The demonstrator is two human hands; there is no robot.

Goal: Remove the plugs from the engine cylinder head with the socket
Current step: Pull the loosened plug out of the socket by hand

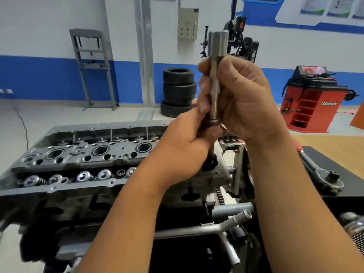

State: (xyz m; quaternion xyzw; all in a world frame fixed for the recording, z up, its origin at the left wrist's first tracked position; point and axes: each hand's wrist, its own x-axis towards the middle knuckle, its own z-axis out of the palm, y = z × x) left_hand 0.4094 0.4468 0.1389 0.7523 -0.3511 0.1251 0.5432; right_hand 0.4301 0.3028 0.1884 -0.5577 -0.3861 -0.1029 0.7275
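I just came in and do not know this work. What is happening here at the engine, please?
A person holds a long metal socket upright in the air above the engine cylinder head. The right hand grips its shaft, and the left hand pinches something at its lower end, probably a plug being pulled out, though it is mostly hidden. Three plug wells in the head look open. A ratchet lies unused on the bench to the right.

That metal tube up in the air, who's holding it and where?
Both hands. The right hand grips the socket round its narrow shaft, wide end up. The left hand grips at its lower end; what its fingers close on is hidden.
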